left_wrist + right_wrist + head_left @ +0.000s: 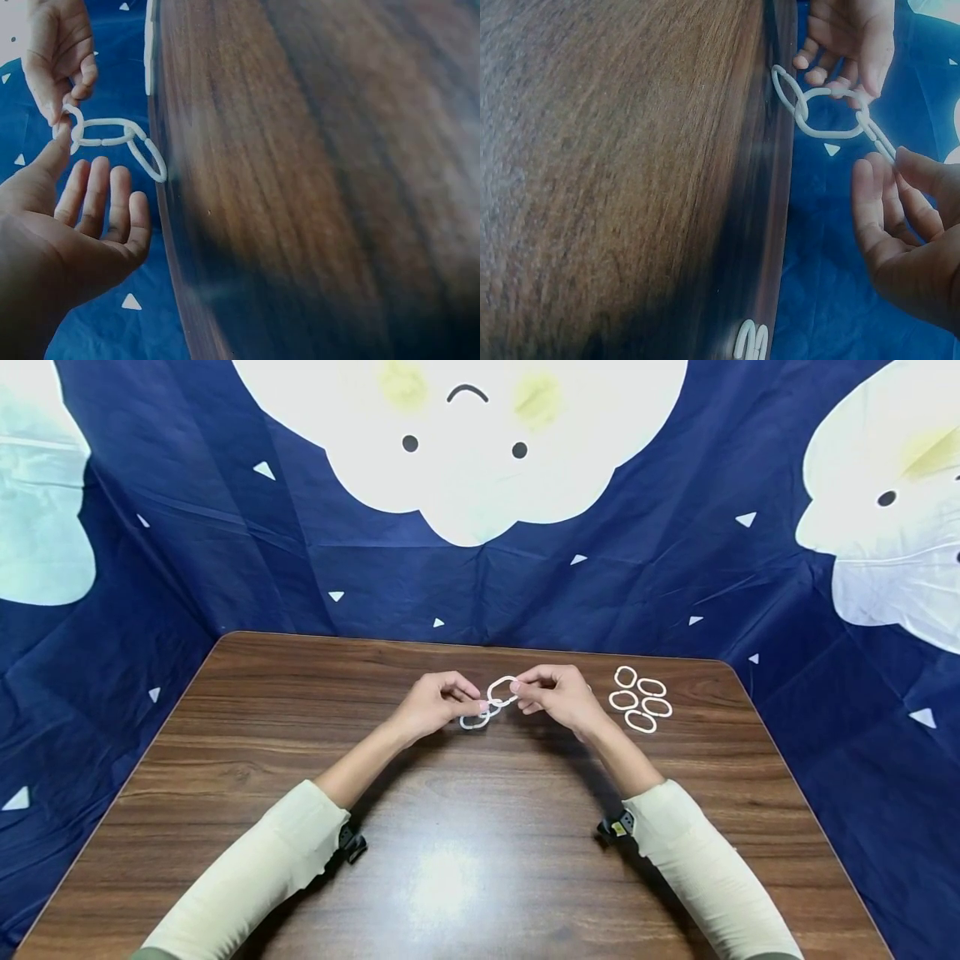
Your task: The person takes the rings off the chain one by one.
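Three white plastic links hang joined in a chain: a top link [501, 691], a middle link [105, 140] and a bottom link [784, 88]. My right hand [558, 693] pinches the top link by its end, between thumb and fingers. On the other side, my left hand [442, 702] is close to the join of the top and middle links. Its thumb appears to touch the chain there. The left wrist view shows its fingers loosely extended beneath, apart from the thumb. Each hand partly hides the links behind it in the head view.
Several loose white links [632, 721] lie grouped on the wooden table [450, 810], right of my right hand. A blue cloth with white clouds [480, 485] stands behind the table's back edge. A small dark device sits at each cuff.
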Tool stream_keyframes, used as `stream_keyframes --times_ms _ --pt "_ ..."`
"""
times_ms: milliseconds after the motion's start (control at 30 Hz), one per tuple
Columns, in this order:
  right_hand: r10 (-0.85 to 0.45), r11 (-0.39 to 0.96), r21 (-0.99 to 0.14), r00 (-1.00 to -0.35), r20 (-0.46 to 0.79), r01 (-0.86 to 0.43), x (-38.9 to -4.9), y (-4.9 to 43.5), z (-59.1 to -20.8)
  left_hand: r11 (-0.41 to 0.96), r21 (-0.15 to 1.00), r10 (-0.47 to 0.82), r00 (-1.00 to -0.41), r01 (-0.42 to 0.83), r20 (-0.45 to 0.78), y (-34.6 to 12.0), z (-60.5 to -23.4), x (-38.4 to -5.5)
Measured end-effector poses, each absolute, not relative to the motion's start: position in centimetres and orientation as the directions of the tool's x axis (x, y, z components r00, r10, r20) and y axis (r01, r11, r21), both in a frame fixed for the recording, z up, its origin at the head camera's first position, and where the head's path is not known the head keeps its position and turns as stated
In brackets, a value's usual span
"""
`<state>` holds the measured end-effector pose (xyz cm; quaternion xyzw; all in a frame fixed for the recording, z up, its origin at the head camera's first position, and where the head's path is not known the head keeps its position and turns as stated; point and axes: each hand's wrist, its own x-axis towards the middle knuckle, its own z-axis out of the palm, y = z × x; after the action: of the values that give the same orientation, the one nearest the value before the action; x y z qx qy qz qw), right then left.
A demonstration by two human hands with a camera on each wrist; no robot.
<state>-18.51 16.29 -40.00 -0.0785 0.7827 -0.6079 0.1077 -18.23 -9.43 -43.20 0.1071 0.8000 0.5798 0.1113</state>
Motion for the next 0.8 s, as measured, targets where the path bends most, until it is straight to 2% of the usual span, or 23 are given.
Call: stream_keyframes --times_ms 333,800 --pt "-0.248 0.202 -0.979 -0.965 -0.084 0.033 -18.2 16.2 -40.4 0.509 0.836 0.323 -0.946 0.207 0.037 -8.7 -42.8 -17.6" --pt "-0.229 0.129 -0.985 -0.963 -0.142 0.115 -18.1 16.2 -40.9 0.507 0.84 0.302 -0.953 0.194 0.038 -8.0 -42.9 -17.3"
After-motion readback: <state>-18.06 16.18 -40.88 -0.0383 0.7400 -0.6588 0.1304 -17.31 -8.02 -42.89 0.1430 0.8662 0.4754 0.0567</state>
